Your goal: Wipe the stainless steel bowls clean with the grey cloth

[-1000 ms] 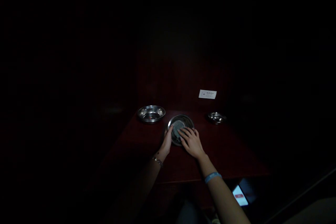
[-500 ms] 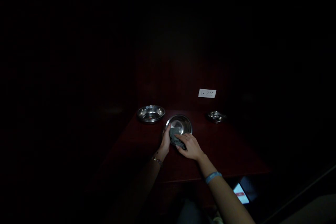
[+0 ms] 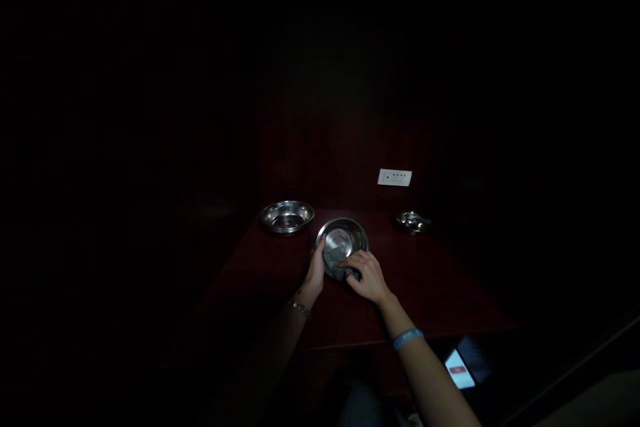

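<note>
A shiny steel bowl [image 3: 345,233] is tilted toward me over the dark red table. My left hand [image 3: 316,268] grips its left rim, thumb on the near inner side. My right hand [image 3: 367,275] is closed on a grey-green cloth [image 3: 334,257] and presses it against the bowl's lower right inside. Part of the cloth lies spread in the bowl; the rest is bunched under my right fingers. The bowl's underside is hidden.
On the dark red table [image 3: 415,293], stacked-looking steel dishes [image 3: 287,217] stand at the back left. A smaller steel piece [image 3: 413,221] lies at the back right. A white socket panel [image 3: 395,177] is on the wall. Below the table edge glows a phone screen [image 3: 459,369].
My right hand has slid slightly to the right along the bowl's rim, bunching the cloth. More of the bowl's inside now shows. My left hand keeps its hold.
</note>
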`<state>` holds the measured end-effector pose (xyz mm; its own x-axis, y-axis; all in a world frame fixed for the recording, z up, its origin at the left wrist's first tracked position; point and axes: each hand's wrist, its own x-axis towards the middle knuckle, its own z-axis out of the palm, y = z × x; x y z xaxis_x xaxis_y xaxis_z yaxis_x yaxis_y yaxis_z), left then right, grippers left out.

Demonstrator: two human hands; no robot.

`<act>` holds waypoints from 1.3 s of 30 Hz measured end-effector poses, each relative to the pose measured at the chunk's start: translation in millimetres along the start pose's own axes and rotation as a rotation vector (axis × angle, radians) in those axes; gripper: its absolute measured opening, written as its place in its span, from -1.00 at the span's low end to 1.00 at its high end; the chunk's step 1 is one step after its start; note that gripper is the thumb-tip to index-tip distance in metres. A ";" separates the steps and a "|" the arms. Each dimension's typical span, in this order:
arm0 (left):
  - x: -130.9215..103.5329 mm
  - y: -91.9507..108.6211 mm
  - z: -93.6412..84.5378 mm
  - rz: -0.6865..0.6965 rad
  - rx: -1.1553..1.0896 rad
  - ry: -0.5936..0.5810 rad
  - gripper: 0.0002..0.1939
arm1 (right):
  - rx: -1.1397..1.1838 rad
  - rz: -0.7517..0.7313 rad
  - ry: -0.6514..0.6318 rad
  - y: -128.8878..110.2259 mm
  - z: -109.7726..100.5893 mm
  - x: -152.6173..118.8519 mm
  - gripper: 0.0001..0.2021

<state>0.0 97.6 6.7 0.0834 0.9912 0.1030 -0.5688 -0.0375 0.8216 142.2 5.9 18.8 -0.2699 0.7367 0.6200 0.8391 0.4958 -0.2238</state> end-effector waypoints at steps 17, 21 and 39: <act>-6.7 16.4 6.9 -0.185 -0.069 0.056 -0.56 | -0.075 -0.066 -0.113 -5.5 -1.8 3.0 -0.48; -5.9 14.0 6.3 -0.174 -0.073 0.046 -0.54 | -0.053 -0.026 -0.061 -5.0 -2.5 1.5 -0.57; 1.8 14.6 -1.7 -0.096 -0.165 0.094 -0.60 | 0.515 0.716 1.108 36.7 -3.3 -4.9 -0.61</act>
<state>-9.6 99.0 17.9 0.0719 0.9969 -0.0306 -0.6889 0.0719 0.7213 175.9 19.0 10.0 0.8409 0.2794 0.4635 0.3057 0.4616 -0.8328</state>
